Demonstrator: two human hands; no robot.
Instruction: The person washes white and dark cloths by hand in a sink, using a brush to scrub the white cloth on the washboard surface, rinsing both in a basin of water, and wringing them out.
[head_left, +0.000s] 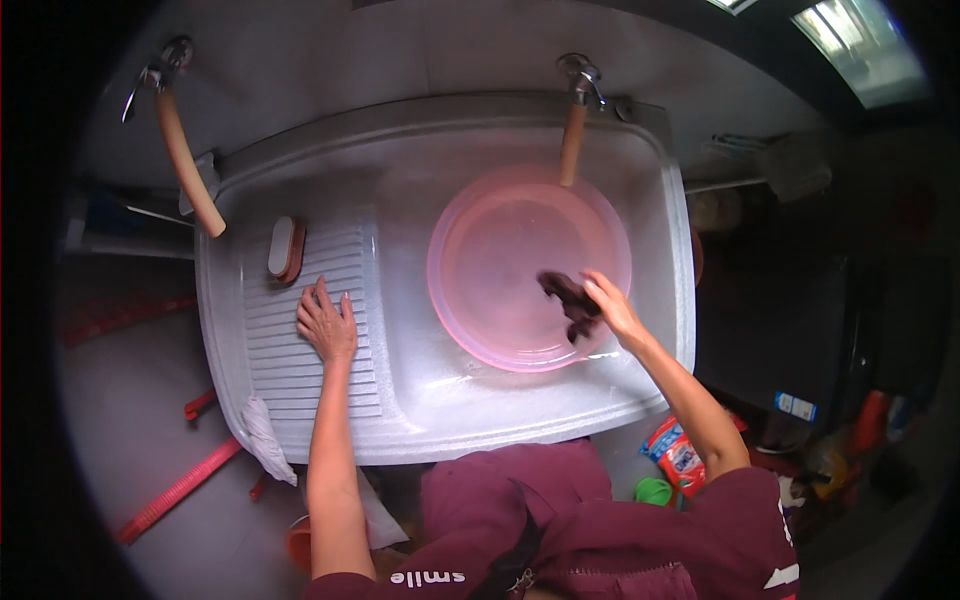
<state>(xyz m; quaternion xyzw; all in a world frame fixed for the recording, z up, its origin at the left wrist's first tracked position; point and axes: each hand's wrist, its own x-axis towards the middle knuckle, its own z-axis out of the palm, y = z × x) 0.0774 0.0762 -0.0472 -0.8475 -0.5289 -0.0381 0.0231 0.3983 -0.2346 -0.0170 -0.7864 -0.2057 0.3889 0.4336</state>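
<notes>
My right hand (613, 309) grips a small dark brown cloth (571, 300), somewhat blurred, above the right part of a round pink plastic basin (437, 300). The basin stands in the sink's deep bowl and appears to hold water. Spread on the ridged washboard (300, 382) at the sink's left side, my left hand (328, 322) has its fingers apart and holds nothing. Just above that hand lies a scrubbing brush (286, 247) with a white top and a reddish-brown lower part.
Two wall taps carry beige hoses, the left hose (184, 165) over the sink's corner, the right hose (572, 146) over the basin. A white cloth (265, 439) hangs on the front left rim. Below right are a red detergent bag (679, 454) and a green container (653, 491).
</notes>
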